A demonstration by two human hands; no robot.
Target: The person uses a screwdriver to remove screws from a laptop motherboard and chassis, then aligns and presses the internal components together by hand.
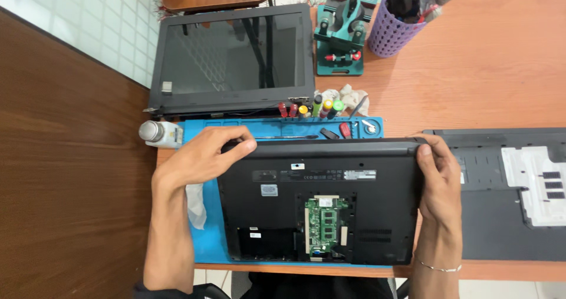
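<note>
A black laptop base (321, 202) lies upside down on a blue work mat (206, 246). Its bottom panel is open and shows a green circuit board (324, 223). My left hand (203, 157) grips the base's far left corner, fingers curled over the edge. My right hand (436, 172) holds the far right corner the same way. A thin bracelet sits on my right wrist.
A detached laptop screen (233, 57) lies beyond the mat. Several screwdrivers (309, 109) stand in the mat's far edge, next to a small white bottle (160, 134). A teal repair fixture (342, 31) and purple tool cup (389, 34) stand farther back. Another black laptop part (507, 193) lies right.
</note>
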